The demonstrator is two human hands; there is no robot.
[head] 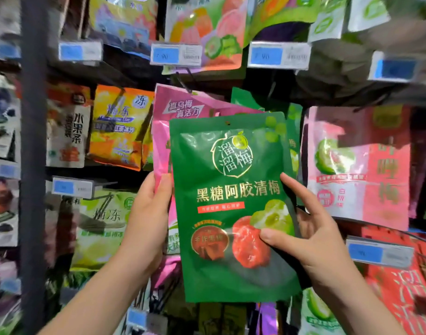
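The right hand pinches the green plum pouch at its right edge, thumb on the front; the left hand grips the pink pouch just behind it; the 2 pouches stand upright before hanging snack packs and blue price tags.

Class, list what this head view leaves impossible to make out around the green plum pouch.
1. Head view: pink pouch, mostly hidden behind the green plum pouch.
2. Head view: right hand, most fingers hidden behind that pouch.
3. Head view: lower-left price tag, print blurred.
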